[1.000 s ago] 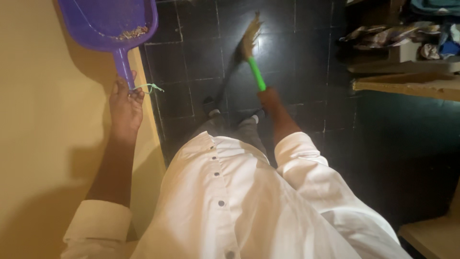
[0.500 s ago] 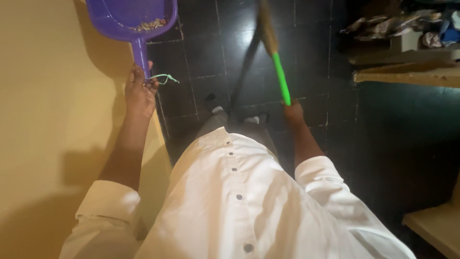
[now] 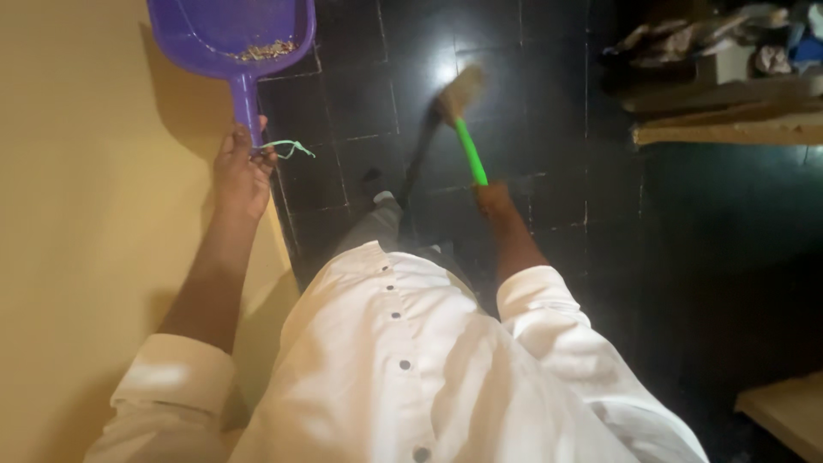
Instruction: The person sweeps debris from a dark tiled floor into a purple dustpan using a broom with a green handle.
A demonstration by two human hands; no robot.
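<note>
Overhead, the left hand (image 3: 243, 176) sits at approx 10 o'clock, fingers (image 3: 261, 156) wrapped tight round the handle of a purple dustpan (image 3: 225, 34), which is held up alongside the yellowish wall (image 3: 77, 214) at 9 o'clock; a small heap of brown debris (image 3: 267, 51) lies in the pan near its back edge, and a thin green string (image 3: 290, 149) dangles off the handle end, just beside the knuckles. The right hand (image 3: 495, 199), near centre toward 1 o'clock, is closed round the green handle of a broom (image 3: 463, 120); its straw head is blurred, low over the black tiled floor (image 3: 549, 111) at 12 o'clock. White shirt (image 3: 429, 360) fills 6 o'clock. Cluttered shelves (image 3: 720, 86) w/ misc. items sit at 2 o'clock.
</note>
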